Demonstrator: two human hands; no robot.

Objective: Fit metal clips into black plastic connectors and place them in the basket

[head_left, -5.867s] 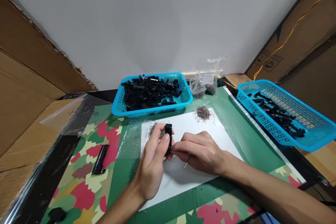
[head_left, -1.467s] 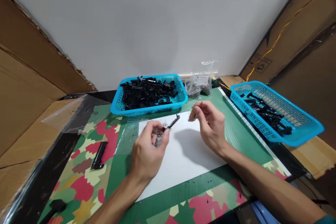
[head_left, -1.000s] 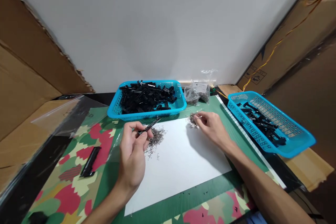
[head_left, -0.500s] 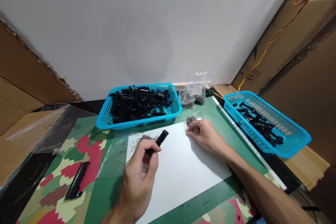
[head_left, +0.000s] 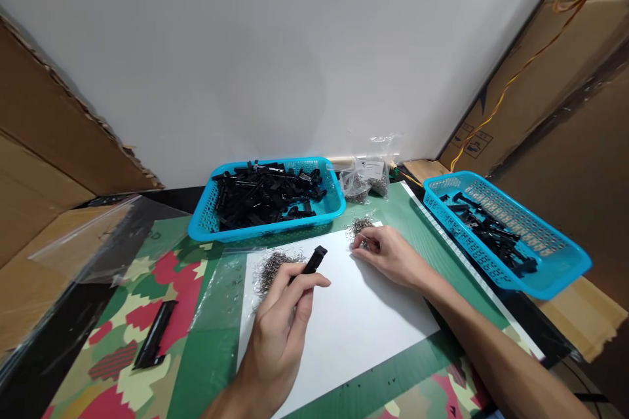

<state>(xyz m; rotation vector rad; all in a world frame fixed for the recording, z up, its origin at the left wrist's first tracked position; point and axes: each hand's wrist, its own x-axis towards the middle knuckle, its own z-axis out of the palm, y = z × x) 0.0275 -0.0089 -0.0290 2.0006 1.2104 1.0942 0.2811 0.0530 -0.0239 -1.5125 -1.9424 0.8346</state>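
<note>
My left hand (head_left: 282, 321) is closed around a black plastic part (head_left: 315, 260), whose end sticks out past the fingers; the rest is hidden in the hand. Just behind that hand lies a heap of small metal pieces (head_left: 275, 268) on a white sheet of paper (head_left: 339, 314). My right hand (head_left: 390, 256) has thumb and forefinger pinched together at the edge of a second small metal heap (head_left: 361, 228). What sits between those fingertips is too small to make out.
A blue basket (head_left: 265, 233) full of black parts stands at the back. Another blue basket (head_left: 550, 285) with black parts is at right. Clear bags (head_left: 366, 180) of metal pieces lean by the wall. A long black part (head_left: 154, 335) lies on the camouflage-patterned mat (head_left: 118, 314).
My left hand has shifted its fingers on the black part and moved slightly right, uncovering more of the left heap. The right hand stays at its heap. The whole view has shifted slightly.
</note>
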